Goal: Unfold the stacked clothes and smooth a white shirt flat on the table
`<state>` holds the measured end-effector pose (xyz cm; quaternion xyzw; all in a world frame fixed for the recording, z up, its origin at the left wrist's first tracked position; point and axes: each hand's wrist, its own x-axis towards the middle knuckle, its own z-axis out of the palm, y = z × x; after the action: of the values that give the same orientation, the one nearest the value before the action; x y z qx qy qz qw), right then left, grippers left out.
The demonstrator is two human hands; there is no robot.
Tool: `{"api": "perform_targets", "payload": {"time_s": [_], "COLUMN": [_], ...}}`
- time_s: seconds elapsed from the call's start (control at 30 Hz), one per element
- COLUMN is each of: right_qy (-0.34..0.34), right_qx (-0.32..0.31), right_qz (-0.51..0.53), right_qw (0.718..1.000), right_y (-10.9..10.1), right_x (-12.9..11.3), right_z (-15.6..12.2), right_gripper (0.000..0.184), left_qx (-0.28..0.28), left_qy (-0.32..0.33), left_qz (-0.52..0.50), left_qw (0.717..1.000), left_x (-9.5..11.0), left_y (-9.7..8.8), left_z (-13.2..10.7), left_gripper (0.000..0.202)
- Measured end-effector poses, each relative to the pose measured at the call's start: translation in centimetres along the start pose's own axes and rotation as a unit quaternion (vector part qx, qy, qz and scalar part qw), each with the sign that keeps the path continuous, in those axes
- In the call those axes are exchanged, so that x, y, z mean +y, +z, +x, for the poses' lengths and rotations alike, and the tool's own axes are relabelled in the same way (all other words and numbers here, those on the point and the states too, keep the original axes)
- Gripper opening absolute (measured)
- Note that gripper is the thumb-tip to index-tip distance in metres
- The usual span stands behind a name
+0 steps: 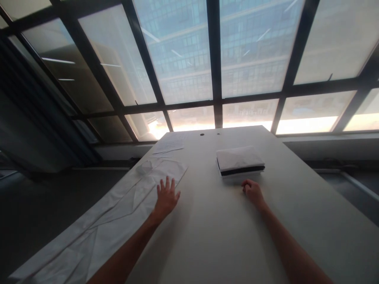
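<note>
My left hand point(167, 197) is open, its fingers spread, over the right edge of a white sheet-like material point(130, 197) on the left of the table. That material looks thin and creased, with long fold lines; whether it is cloth or plastic I cannot tell. Whether the palm touches it is unclear too. My right hand point(252, 191) is closed with curled fingers, just in front of a folded white bundle point(240, 157), apart from it. A black layer shows along the bundle's front edge. Nothing is visible in the curled fingers.
Both hands are above a long white table point(207, 228). Printed paper sheets point(170, 142) lie at its far left, and a dark round hole point(202, 134) is near the far edge. Large windows point(183, 51) stand behind it, with a dark curtain point(38, 106) at left.
</note>
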<state>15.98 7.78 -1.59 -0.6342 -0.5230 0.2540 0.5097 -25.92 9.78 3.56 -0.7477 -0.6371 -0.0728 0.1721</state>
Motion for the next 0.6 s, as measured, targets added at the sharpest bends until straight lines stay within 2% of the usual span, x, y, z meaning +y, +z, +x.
{"api": "perform_targets", "payload": {"time_s": [0.13, 0.23, 0.3, 0.37, 0.43, 0.47, 0.53, 0.6], "right_qy": [0.002, 0.003, 0.004, 0.007, 0.009, 0.011, 0.014, 0.019], "right_qx": [0.001, 0.005, 0.008, 0.006, 0.004, 0.004, 0.005, 0.005], "right_qz": [0.008, 0.022, 0.031, 0.035, 0.033, 0.032, 0.033, 0.039], "right_qw": [1.000, 1.000, 0.999, 0.999, 0.999, 0.999, 0.999, 0.999], "right_y": [0.1, 0.1, 0.1, 0.0, 0.0, 0.0, 0.0, 0.0], "right_x": [-0.2, -0.3, -0.4, -0.4, -0.4, -0.4, -0.4, -0.3], "right_z": [0.1, 0.2, 0.3, 0.4, 0.6, 0.6, 0.7, 0.7], "right_gripper": [0.023, 0.023, 0.024, 0.024, 0.025, 0.025, 0.025, 0.026], "left_qx": [0.010, 0.009, -0.010, -0.027, -0.032, -0.030, -0.016, 0.014], "left_qy": [0.168, 0.223, 0.222, 0.204, 0.184, 0.174, 0.148, 0.116], "left_qz": [-0.146, -0.195, -0.228, -0.273, -0.312, -0.325, -0.348, -0.376], "left_qw": [0.975, 0.955, 0.948, 0.940, 0.931, 0.929, 0.926, 0.919], "left_x": [10.4, 16.9, 19.9, 21.5, 21.7, 21.4, 20.0, 17.7], "left_y": [-2.5, -3.4, -3.6, -3.7, -3.8, -4.1, -4.9, -6.3], "left_z": [6.1, 10.6, 12.8, 14.4, 15.6, 16.1, 17.3, 18.4], "left_gripper": [0.067, 0.069, 0.062, 0.040, 0.019, 0.016, 0.025, 0.038]}}
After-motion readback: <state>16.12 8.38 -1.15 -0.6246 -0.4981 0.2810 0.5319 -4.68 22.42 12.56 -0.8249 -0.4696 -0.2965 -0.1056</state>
